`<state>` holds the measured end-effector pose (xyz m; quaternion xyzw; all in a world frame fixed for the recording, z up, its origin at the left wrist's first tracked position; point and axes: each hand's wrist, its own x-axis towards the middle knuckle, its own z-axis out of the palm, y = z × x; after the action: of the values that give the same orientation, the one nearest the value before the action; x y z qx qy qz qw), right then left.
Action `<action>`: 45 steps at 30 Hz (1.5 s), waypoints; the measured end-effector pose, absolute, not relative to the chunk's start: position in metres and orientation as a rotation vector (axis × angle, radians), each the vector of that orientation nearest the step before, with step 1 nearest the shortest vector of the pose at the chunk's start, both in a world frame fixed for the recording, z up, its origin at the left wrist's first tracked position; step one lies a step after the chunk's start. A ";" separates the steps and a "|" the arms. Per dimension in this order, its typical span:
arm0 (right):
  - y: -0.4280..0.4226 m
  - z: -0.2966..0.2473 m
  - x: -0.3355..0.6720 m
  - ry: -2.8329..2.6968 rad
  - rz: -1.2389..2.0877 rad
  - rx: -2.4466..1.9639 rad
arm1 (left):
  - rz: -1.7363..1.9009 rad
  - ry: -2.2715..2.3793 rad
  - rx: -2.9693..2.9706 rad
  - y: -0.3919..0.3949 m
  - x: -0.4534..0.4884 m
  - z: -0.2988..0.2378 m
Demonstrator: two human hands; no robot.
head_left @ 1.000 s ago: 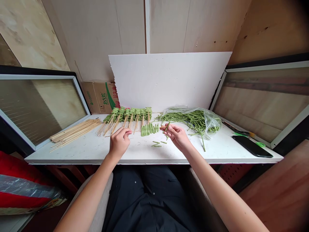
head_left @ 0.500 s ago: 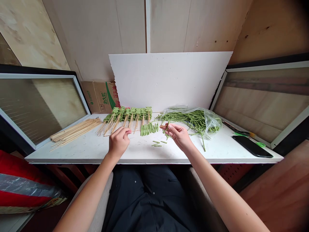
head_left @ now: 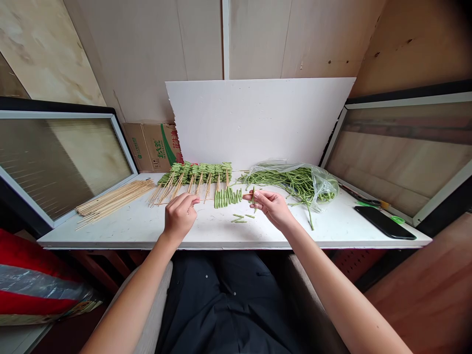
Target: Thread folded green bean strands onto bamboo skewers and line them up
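The left hand point(head_left: 180, 214) is pinching a thin wooden stick point(head_left: 207, 199), the right hand point(head_left: 271, 207) a short green bean point(head_left: 252, 194), over a long white table point(head_left: 210, 232) facing a beige wall point(head_left: 258, 39).

The skewers point(head_left: 116, 197) are matt wood — the bag point(head_left: 321, 181), glossy clear plastic.

You sit in what seems to be a small food-preparation corner, because your white table point(head_left: 221, 237) carries bare bamboo sticks point(head_left: 114, 199), piled bean skewers point(head_left: 204, 169) and long green beans point(head_left: 295, 182) partly in a plastic bag point(head_left: 321, 181).
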<state>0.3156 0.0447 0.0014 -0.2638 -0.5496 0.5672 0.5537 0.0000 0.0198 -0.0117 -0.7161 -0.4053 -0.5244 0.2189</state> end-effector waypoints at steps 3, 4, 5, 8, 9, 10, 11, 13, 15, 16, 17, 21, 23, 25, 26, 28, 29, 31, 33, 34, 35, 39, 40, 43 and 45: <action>0.042 0.004 0.315 -1.304 1.359 -0.605 | -1.456 -1.141 -1.959 0.019 0.000 -0.010; 0.041 0.005 0.315 -1.300 1.356 -0.598 | -1.469 -1.147 -1.945 0.019 0.001 -0.009; 0.040 0.006 0.314 -1.292 1.347 -0.595 | -1.483 -1.148 -1.933 0.018 0.002 -0.008; 0.038 0.007 0.311 -1.226 1.308 -0.608 | -1.504 -1.126 -1.921 0.018 0.004 -0.008; 0.039 0.007 0.310 -1.194 1.302 -0.619 | -1.499 -1.119 -1.920 0.018 0.004 -0.008; 0.039 0.006 0.308 -1.162 1.299 -0.632 | -1.490 -1.111 -1.916 0.018 0.005 -0.009; 0.040 0.005 0.307 -1.135 1.300 -0.647 | -1.482 -1.101 -1.909 0.019 0.005 -0.010; 0.041 0.003 0.306 -1.095 1.305 -0.678 | -1.466 -1.069 -1.893 0.020 0.006 -0.011; 0.042 0.001 0.304 -1.069 1.308 -0.710 | -1.447 -1.028 -1.885 0.020 0.005 -0.011; 0.042 0.001 0.304 -1.064 1.310 -0.725 | -1.435 -1.009 -1.887 0.020 0.005 -0.011; 0.042 0.000 0.303 -1.064 1.310 -0.737 | -1.423 -0.993 -1.889 0.020 0.005 -0.011; 0.040 -0.001 0.302 -1.089 1.295 -0.757 | -1.395 -0.953 -1.893 0.019 0.004 -0.009; 0.041 -0.003 0.302 -1.098 1.298 -0.754 | -1.394 -0.950 -1.894 0.019 0.004 -0.009; 0.041 -0.005 0.301 -1.103 1.304 -0.749 | -1.396 -0.945 -1.892 0.019 0.004 -0.009; 0.042 -0.006 0.301 -1.102 1.306 -0.747 | -1.395 -0.939 -1.891 0.019 0.004 -0.009; 0.043 -0.008 0.301 -1.099 1.305 -0.744 | -1.392 -0.924 -1.891 0.020 0.004 -0.009; 0.044 -0.009 0.300 -1.097 1.303 -0.744 | -1.391 -0.920 -1.892 0.020 0.004 -0.009; 0.043 -0.011 0.298 -1.103 1.292 -0.746 | -1.393 -0.918 -1.896 0.020 0.005 -0.010; 0.042 -0.012 0.295 -1.119 1.276 -0.762 | -1.393 -0.920 -1.906 0.020 0.007 -0.012; 0.040 -0.013 0.293 -1.122 1.267 -0.776 | -1.392 -0.922 -1.911 0.020 0.008 -0.012; 0.039 -0.014 0.291 -1.121 1.261 -0.790 | -1.392 -0.923 -1.916 0.019 0.009 -0.013; 0.039 -0.015 0.288 -1.132 1.249 -0.813 | -1.400 -0.938 -1.929 0.019 0.010 -0.014; 0.040 -0.015 0.289 -1.161 1.242 -0.809 | -1.403 -0.947 -1.931 0.020 0.009 -0.014; 0.049 -0.016 0.301 -1.340 1.154 -0.812 | -1.407 -1.008 -1.921 0.022 0.005 -0.014; 0.057 -0.018 0.313 -1.570 0.981 -0.897 | -1.403 -1.063 -1.911 0.024 0.002 -0.015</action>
<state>0.3134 0.0571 -0.0182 -0.3733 -0.6537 0.4086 0.5161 0.0024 0.0240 -0.0152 -0.7084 -0.3943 -0.5202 0.2685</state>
